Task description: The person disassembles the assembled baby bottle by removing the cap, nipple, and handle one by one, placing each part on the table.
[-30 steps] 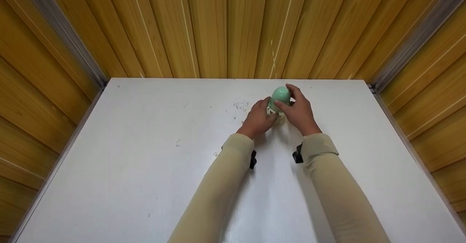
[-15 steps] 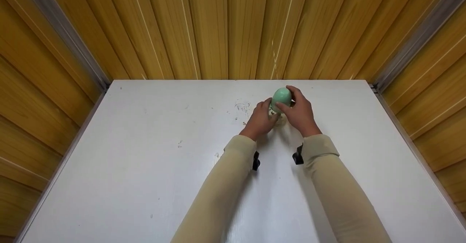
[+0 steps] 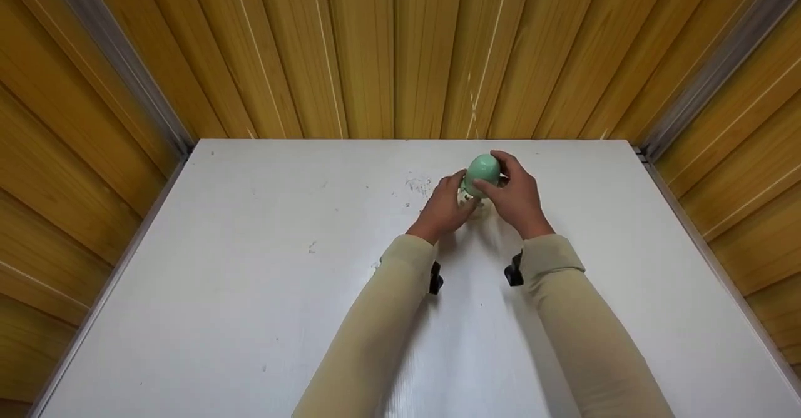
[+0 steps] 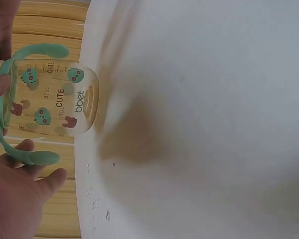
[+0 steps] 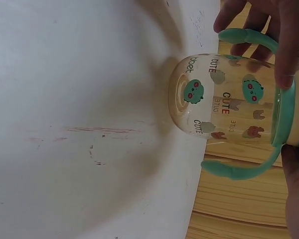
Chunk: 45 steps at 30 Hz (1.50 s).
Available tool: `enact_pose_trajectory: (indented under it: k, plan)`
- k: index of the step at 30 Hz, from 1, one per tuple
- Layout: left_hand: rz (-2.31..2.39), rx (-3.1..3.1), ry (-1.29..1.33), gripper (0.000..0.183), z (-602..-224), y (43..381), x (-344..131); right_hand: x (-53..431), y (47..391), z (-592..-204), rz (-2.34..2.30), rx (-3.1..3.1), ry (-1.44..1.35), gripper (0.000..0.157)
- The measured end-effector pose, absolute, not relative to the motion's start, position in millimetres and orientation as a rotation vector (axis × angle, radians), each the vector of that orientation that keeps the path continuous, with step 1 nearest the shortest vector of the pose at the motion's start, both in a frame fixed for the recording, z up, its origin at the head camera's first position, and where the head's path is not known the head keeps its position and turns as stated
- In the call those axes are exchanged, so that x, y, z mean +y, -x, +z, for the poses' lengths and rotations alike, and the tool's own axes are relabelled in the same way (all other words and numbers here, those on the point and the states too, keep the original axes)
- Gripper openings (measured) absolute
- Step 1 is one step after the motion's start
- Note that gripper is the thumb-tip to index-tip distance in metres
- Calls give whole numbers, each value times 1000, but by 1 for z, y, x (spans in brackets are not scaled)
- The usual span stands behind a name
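Note:
A baby bottle [image 5: 224, 99] with a clear amber body, printed cartoon figures and two green side handles is held upright, its base close over the white table. My left hand [image 3: 442, 205] grips it at the neck; in the right wrist view its fingers reach around one green handle [image 5: 249, 37] and its thumb lies against the collar. On top sits a smooth green domed cap [image 3: 483, 168]. My right hand [image 3: 516, 196] pinches this cap between thumb and fingers. From the head view most of the bottle body is hidden behind the cap and my hands.
The white table [image 3: 263, 230] carries scuffs and dark marks left of my hands. Behind it rises a yellow wood-look panel wall [image 3: 363, 55], and similar panels flank both sides. Black wrist devices [image 3: 513, 271] sit at both cuffs.
Both hands stay on the bottle and its cap in nearly the same place. The cap leans slightly differently, and the head view has shifted a little.

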State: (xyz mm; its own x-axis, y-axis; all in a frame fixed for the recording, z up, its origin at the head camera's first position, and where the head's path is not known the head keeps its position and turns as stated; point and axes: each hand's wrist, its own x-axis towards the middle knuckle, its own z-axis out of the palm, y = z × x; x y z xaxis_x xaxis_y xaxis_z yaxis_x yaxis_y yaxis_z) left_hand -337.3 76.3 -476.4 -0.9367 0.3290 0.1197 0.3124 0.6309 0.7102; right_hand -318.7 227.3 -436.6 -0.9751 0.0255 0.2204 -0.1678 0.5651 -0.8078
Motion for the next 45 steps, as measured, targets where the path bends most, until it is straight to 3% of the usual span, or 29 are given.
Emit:
enact_pose_trajectory:
  k: [20, 45]
  plan:
    - [1485, 2631, -708, 73, -475, 329, 44, 208, 298, -425, 1386, -2585, -210, 67]
    - [1653, 2548, -640, 69, -476, 309, 11, 177, 269, -422, 1440, -2558, -281, 64]
